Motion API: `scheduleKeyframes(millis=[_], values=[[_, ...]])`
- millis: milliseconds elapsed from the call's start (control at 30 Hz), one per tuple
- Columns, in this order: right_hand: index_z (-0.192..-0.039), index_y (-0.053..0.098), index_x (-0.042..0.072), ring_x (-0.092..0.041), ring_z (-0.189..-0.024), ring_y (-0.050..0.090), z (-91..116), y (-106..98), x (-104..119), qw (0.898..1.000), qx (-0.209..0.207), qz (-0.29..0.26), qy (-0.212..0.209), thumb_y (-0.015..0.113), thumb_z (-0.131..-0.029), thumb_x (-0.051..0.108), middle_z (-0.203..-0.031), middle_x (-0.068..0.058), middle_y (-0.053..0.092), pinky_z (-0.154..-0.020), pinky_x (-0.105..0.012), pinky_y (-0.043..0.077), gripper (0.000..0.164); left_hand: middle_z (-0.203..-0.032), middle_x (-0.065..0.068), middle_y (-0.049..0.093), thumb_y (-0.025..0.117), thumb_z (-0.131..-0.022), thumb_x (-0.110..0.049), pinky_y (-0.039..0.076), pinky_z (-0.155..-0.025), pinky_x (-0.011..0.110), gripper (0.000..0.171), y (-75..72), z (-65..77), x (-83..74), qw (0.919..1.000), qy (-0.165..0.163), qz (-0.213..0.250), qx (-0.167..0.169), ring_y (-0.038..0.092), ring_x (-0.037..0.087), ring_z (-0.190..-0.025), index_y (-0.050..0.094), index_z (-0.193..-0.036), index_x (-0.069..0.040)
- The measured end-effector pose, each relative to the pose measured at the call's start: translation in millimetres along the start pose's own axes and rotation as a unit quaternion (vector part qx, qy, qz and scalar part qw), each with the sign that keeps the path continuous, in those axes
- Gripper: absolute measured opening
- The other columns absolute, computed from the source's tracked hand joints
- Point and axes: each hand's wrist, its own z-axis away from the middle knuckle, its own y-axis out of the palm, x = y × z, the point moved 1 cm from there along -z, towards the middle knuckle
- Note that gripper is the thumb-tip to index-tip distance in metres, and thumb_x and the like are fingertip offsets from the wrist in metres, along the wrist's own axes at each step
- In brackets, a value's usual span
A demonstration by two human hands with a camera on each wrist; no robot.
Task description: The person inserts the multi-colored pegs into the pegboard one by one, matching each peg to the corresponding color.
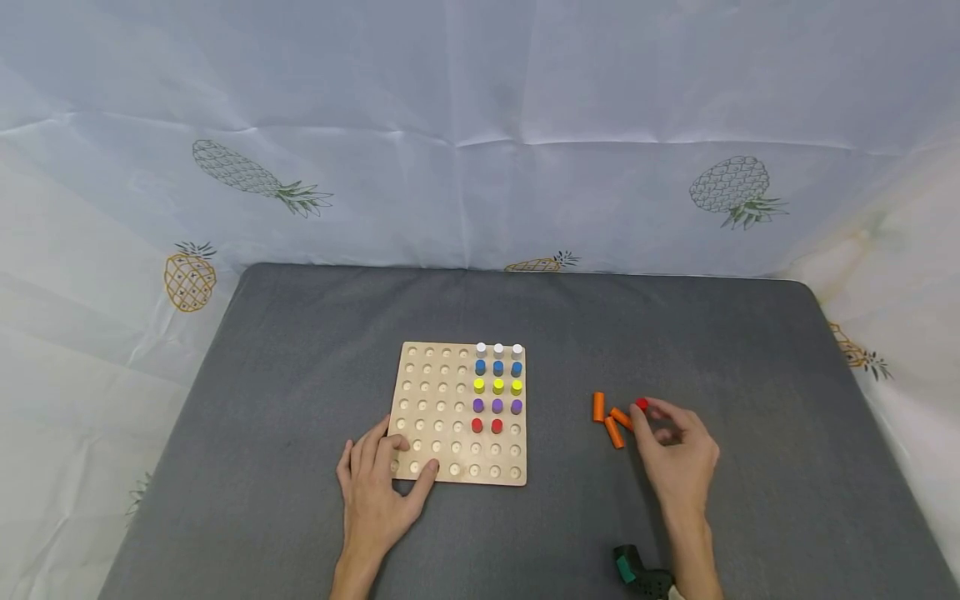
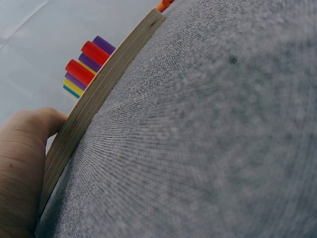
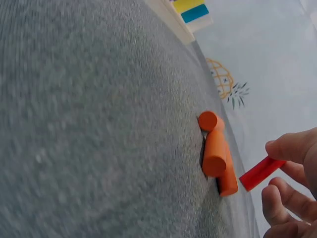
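Observation:
A square wooden pegboard [image 1: 431,406] lies on the table, with rows of white, blue, yellow and purple pegs on its right side. Two red pegs [image 1: 497,426] stand in the row nearest me. My left hand [image 1: 378,492] rests on the board's front left corner, thumb on the near edge. Between thumb and fingertips, my right hand [image 1: 678,458] pinches a red peg [image 3: 260,173], held up off the cloth. Just left of that hand lie three orange pegs [image 1: 614,432], on their sides and close together.
Dark grey cloth [image 1: 285,375] covers the table. A white curtain [image 1: 480,83] with pineapple prints hangs behind and at the sides. The black and green wrist device [image 1: 636,573] sits at my right wrist.

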Motion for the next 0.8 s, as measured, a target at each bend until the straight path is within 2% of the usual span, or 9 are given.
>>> scheduleKeyframes(millis=[200, 500, 800], values=[[-0.098, 0.079, 0.0, 0.012, -0.06, 0.052, 3, 6, 5, 0.999, 0.018, -0.029, -0.014, 0.084, -0.081, 0.004, -0.088, -0.013, 0.075, -0.064, -0.005, 0.044, 0.019, -0.141, 0.02, 0.06, 0.085, -0.076, -0.034, 0.021, -0.111, 0.073, 0.037, 0.3, 0.2, 0.0, 1.0, 0.0, 0.002, 0.0, 0.051, 0.037, -0.129, 0.06, -0.094, -0.013], [-0.097, 0.08, 0.005, 0.005, -0.058, 0.055, 10, 16, 17, 0.993, 0.054, -0.083, -0.065, 0.083, -0.081, 0.001, -0.081, -0.008, 0.072, -0.061, -0.01, 0.048, 0.017, -0.14, 0.021, 0.06, 0.085, -0.076, -0.034, 0.021, -0.111, 0.073, 0.037, 0.3, 0.2, 0.2, 1.0, 0.001, 0.003, 0.0, 0.05, 0.037, -0.129, 0.06, -0.094, -0.014], [-0.095, 0.081, 0.008, 0.003, -0.057, 0.053, 20, 31, 32, 0.987, 0.082, -0.102, -0.091, 0.086, -0.077, 0.001, -0.079, -0.004, 0.072, -0.052, -0.013, 0.043, 0.02, -0.141, 0.021, 0.059, 0.085, -0.076, -0.034, 0.02, -0.112, 0.072, 0.037, 0.3, 0.1, 0.3, 1.0, -0.001, 0.005, 0.001, 0.05, 0.037, -0.13, 0.061, -0.095, -0.012]])
